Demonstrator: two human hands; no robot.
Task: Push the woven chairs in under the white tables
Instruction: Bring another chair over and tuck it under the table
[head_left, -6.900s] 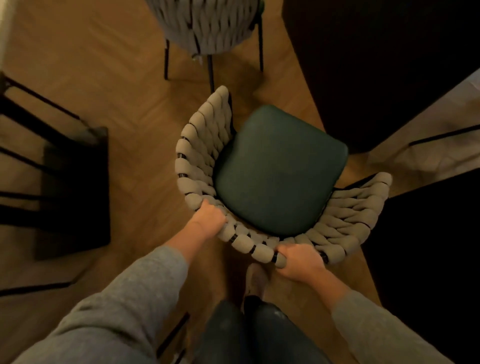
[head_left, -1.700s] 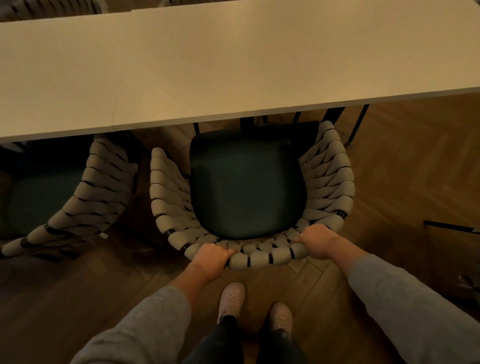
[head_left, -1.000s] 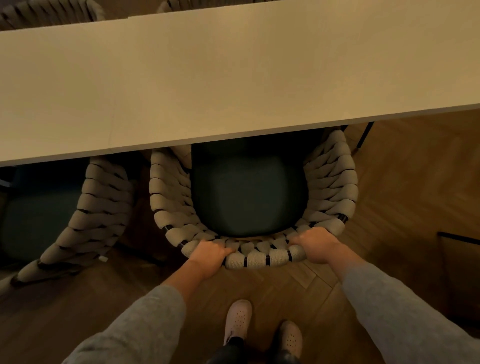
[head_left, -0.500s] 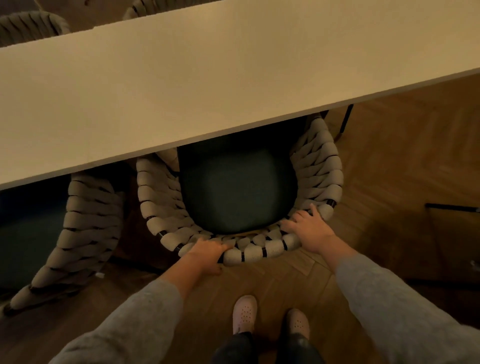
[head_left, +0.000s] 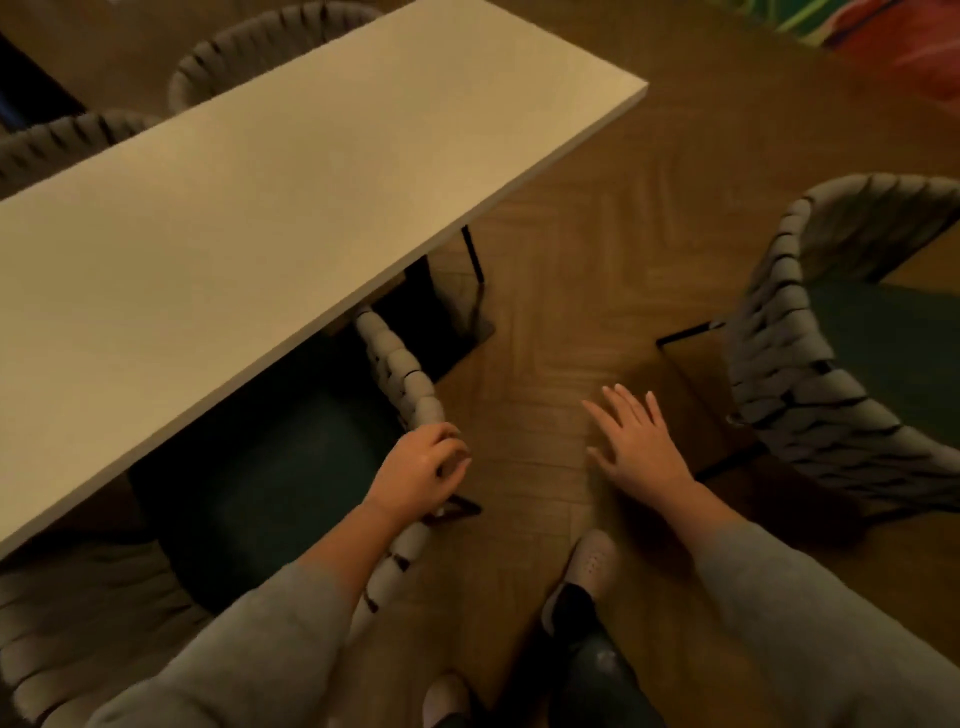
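Note:
The white table (head_left: 249, 208) runs diagonally across the left of the view. A woven chair (head_left: 405, 379) with a dark green seat (head_left: 270, 467) sits partly under it; only the seat's rear and the back rim show. My left hand (head_left: 423, 467) is over that rim with its fingers loosely curled, clasping nothing that I can see. My right hand (head_left: 634, 447) is spread flat and open above the wooden floor, apart from any chair. A second woven chair (head_left: 831, 395) with a green seat stands out on the floor to the right, away from the table.
Another woven chair (head_left: 57, 639) is tucked in at the lower left. Two more woven chair backs (head_left: 260, 47) (head_left: 67, 140) show beyond the table's far side. Black table legs (head_left: 472, 254) stand near the table's right end. My feet (head_left: 587, 566) are on the floor.
Both hands have come off the chair's back rim and my view has swung to the right. The right hand now hovers over the floor, and the second chair has come into sight.

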